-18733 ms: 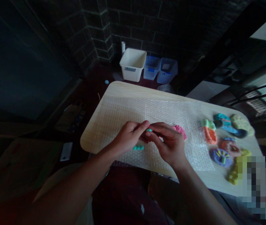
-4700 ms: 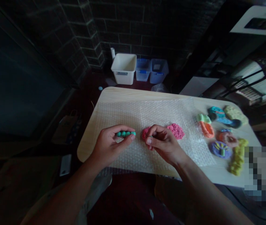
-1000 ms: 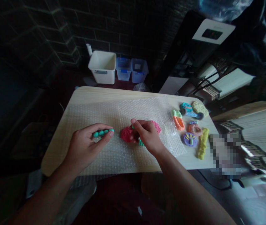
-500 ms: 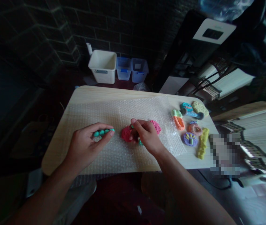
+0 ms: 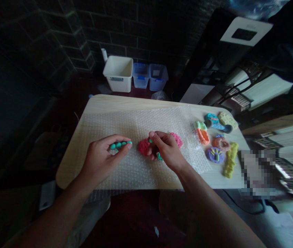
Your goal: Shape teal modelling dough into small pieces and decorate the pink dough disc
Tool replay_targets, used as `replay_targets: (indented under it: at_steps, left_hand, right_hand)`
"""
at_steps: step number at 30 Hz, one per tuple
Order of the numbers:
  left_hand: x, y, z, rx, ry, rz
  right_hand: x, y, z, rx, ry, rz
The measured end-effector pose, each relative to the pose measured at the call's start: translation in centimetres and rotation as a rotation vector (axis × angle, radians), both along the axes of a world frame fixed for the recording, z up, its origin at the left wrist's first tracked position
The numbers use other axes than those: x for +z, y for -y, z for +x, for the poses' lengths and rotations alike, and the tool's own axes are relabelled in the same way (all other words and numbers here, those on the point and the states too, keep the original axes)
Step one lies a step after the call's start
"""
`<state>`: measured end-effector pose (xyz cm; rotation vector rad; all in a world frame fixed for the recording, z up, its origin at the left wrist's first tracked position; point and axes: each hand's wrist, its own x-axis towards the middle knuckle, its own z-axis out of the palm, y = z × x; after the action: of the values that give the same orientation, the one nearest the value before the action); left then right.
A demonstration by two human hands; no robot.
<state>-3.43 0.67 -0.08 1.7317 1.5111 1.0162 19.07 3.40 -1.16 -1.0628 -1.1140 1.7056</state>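
My left hand (image 5: 102, 156) is closed on a short row of green clay balls (image 5: 119, 145), pinched between thumb and fingers above the bubble wrap. To its right, my right hand (image 5: 167, 148) pinches a small green clay piece (image 5: 150, 140) between thumb and forefinger. Under and beside those fingers lies a pink clay lump (image 5: 143, 147), partly covered. A second, bumpy pink clay lump (image 5: 176, 139) shows behind the right hand. Below the right palm a bumpy green clay bit (image 5: 159, 156) is partly visible; whether the hand touches it I cannot tell.
Bubble wrap (image 5: 105, 124) covers much of the wooden table (image 5: 102, 100). Several clay models sit at the right, among them an orange and green one (image 5: 202, 135), a purple disc (image 5: 215, 155) and a yellow strip (image 5: 230, 162). A white bin (image 5: 119, 74) stands beyond.
Long ago both hands met over a green ball, the row lying on the wrap. Later my left hand holds the row. In the last second the hands barely move; the view shifts slightly left.
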Motion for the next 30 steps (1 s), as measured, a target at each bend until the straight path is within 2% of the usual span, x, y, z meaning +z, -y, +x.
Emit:
replay_targets:
  at_steps: [3, 6, 13, 17, 19, 25, 30]
  left_hand:
    - [0.2, 0.05, 0.06, 0.002, 0.001, -0.008]
    - [0.29, 0.09, 0.1, 0.0, 0.009, -0.016]
    - [0.2, 0.05, 0.13, -0.011, 0.011, -0.001]
    - [0.16, 0.05, 0.13, -0.02, 0.019, 0.007]
    - [0.08, 0.04, 0.12, -0.023, 0.022, 0.009]
    - [-0.02, 0.02, 0.24, -0.037, 0.083, -0.017]
    - [0.07, 0.1, 0.4, -0.056, 0.132, -0.037]
  right_hand:
    - [-0.01, -0.06, -0.01, -0.088, 0.028, 0.098]
    - [-0.36, -0.2, 0.09, -0.107, 0.009, 0.099]
    - [-0.65, -0.18, 0.13, -0.002, -0.062, -0.051]
    - [-0.15, -0.01, 0.06, 0.011, 0.037, 0.031]
    - [-0.05, 0.01, 0.06, -0.001, 0.018, 0.059]
    - [-0.31, 0.06, 0.17, 0.035, -0.098, 0.011]
    - [-0.15, 0.25, 0.25, 0.127, -0.085, 0.08]
